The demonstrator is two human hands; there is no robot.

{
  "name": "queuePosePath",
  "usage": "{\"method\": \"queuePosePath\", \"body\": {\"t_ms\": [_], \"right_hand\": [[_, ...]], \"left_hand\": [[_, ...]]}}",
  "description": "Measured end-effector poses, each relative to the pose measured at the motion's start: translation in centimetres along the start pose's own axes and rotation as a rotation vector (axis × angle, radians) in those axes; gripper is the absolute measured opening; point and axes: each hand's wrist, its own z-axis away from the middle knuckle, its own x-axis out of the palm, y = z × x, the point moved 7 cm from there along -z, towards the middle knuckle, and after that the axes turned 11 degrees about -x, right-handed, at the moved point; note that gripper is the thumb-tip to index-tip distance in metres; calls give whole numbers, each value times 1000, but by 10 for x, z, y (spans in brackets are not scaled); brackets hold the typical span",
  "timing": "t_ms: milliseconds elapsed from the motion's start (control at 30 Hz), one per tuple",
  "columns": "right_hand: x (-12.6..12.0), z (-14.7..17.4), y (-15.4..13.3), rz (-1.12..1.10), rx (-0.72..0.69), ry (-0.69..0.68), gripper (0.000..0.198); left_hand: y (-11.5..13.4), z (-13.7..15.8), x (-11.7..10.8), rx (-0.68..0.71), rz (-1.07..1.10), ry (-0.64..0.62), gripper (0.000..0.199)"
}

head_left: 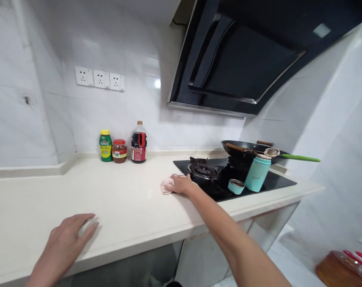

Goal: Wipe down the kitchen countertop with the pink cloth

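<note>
My right hand [181, 183] reaches across the white countertop [124, 207] and presses a pale pink cloth [167, 186] down on it, close to the left edge of the black gas stove [225, 191]. Its fingers are closed over the cloth, which is bunched up. My left hand [70, 235] is over the front part of the counter at the left, with thumb and fingers apart and nothing between them. Whether it touches the surface I cannot tell.
By the back wall stand a green bottle with yellow cap [106, 146], a red-lidded jar [119, 151] and a dark sauce bottle [138, 144]. A wok [243, 149], a turquoise flask [258, 173] and its cup [236, 186] are on the stove. Above hangs a range hood [246, 59].
</note>
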Motion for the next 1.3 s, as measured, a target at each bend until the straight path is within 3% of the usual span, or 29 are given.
{"method": "queuePosePath", "body": {"t_ms": [133,400,500,600,700,833,967,1133,1300], "right_hand": [[-8,56,16,22,-32,32,65],[17,199,17,-24,-2,213,62],[15,241,41,-245,42,359,68],[1,261,79,-375,169,533,70],[-19,250,111,-297,260,692,69],[-26,197,135,-199,325,626,72],[-24,151,135,-109,443,558,54],[-16,100,94,9,471,476,48],[6,58,9,-65,133,345,51]], "left_hand": [[2,1,-3,-10,41,7,57],[0,3,1,-10,109,3,67],[0,5,6,11,92,6,64],[-1,6,9,11,79,3,60],[0,7,9,18,76,3,59],[2,8,6,32,52,9,56],[3,8,5,24,27,-11,54],[2,7,6,3,8,-25,53],[0,3,5,0,14,-37,54]]}}
